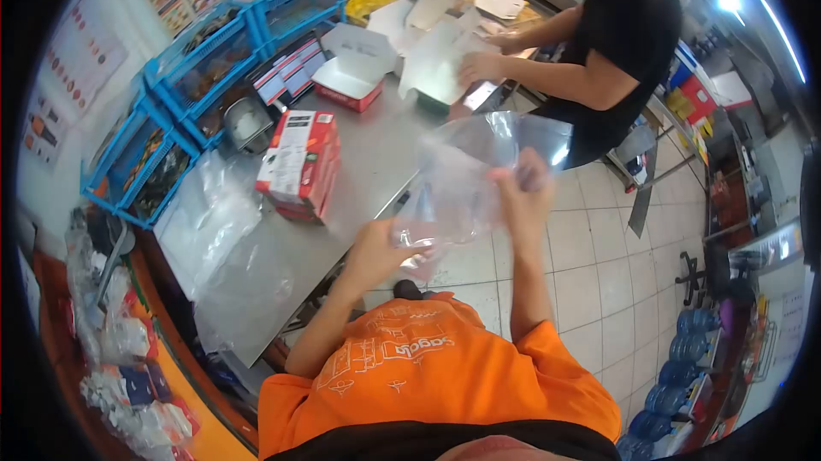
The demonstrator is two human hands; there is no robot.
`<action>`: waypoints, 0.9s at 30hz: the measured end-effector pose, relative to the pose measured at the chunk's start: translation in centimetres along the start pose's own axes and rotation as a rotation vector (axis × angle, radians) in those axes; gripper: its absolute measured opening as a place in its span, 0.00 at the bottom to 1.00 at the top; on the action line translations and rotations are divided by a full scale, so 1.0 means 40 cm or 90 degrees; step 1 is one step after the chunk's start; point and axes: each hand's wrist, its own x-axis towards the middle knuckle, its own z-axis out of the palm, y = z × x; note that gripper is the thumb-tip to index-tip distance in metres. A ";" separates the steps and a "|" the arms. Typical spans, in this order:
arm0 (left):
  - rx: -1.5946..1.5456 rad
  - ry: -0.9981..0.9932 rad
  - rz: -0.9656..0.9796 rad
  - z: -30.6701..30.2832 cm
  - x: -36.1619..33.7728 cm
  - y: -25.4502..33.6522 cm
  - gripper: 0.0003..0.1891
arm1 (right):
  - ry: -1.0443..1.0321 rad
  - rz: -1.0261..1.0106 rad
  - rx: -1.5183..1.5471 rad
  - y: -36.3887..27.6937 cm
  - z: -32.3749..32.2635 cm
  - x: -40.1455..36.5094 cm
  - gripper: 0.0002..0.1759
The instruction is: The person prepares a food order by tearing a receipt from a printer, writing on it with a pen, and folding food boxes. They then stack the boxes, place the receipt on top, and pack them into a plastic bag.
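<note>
A clear plastic bag (457,192) is stretched between my two hands in front of my orange shirt. My left hand (376,254) grips its lower left edge, thumb and fingers pinched on the film. Higher up and to the right, my right hand (523,187) has closed on the bag's other side, slightly blurred. Nearest my left hand on the metal counter stands a closed red and white food box (298,162). More clear plastic bags (231,247) lie at the counter's near left end.
Beyond the bag, a co-worker in black (620,50) has hands at open food boxes (440,67). Another open red box (351,76) sits beside a screen (291,67). Blue baskets (205,76) line the wall. Tiled floor (590,239) and blue water bottles (676,375) lie to the right.
</note>
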 end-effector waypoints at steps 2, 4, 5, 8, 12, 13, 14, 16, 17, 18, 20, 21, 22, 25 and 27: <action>0.263 -0.173 0.008 -0.084 -0.026 0.060 0.20 | 0.064 0.046 0.059 0.050 -0.143 0.057 0.11; 0.055 -0.322 0.021 -0.214 -0.041 -0.103 0.40 | 0.062 0.091 0.076 0.024 -0.226 0.063 0.12; 0.057 -0.322 0.029 -0.174 -0.048 -0.139 0.40 | 0.024 0.098 0.145 0.037 -0.251 0.059 0.12; -0.696 -0.294 0.404 -0.079 -0.045 -0.132 0.51 | 0.112 0.063 0.232 0.061 -0.201 0.002 0.10; -0.884 -0.322 0.449 -0.013 -0.081 0.147 0.50 | 0.375 -0.033 0.239 0.111 -0.197 -0.021 0.09; -0.933 -0.329 0.454 -0.009 -0.078 0.173 0.50 | 0.428 -0.065 0.243 0.130 -0.219 -0.024 0.09; -0.927 -0.335 0.459 -0.014 -0.079 0.155 0.50 | 0.481 -0.094 0.248 0.142 -0.237 -0.022 0.09; -0.184 0.145 0.124 -0.038 -0.101 0.062 0.38 | 0.441 -0.080 0.197 0.124 -0.258 -0.015 0.09; -0.183 0.145 0.124 -0.043 -0.098 0.019 0.38 | 0.395 -0.059 0.137 0.116 -0.269 -0.012 0.09; -0.282 0.178 0.084 -0.042 -0.093 -0.008 0.31 | 0.369 -0.017 0.019 0.116 -0.278 -0.004 0.11; -0.375 0.210 0.042 -0.039 -0.089 -0.036 0.24 | 0.243 0.093 -0.057 0.137 -0.298 0.006 0.13; -0.334 0.235 0.036 -0.016 -0.078 -0.018 0.20 | 0.114 0.197 -0.131 0.157 -0.306 0.011 0.17; -0.294 0.260 0.030 0.008 -0.067 -0.003 0.16 | 0.088 0.037 -0.303 0.205 -0.296 0.003 0.30; -0.187 0.198 0.106 0.084 -0.006 -0.007 0.10 | 0.124 -0.155 -0.567 0.212 -0.219 -0.027 0.37; -0.155 0.160 0.091 0.131 0.017 -0.037 0.10 | -0.062 -0.086 -0.305 0.206 -0.160 -0.077 0.39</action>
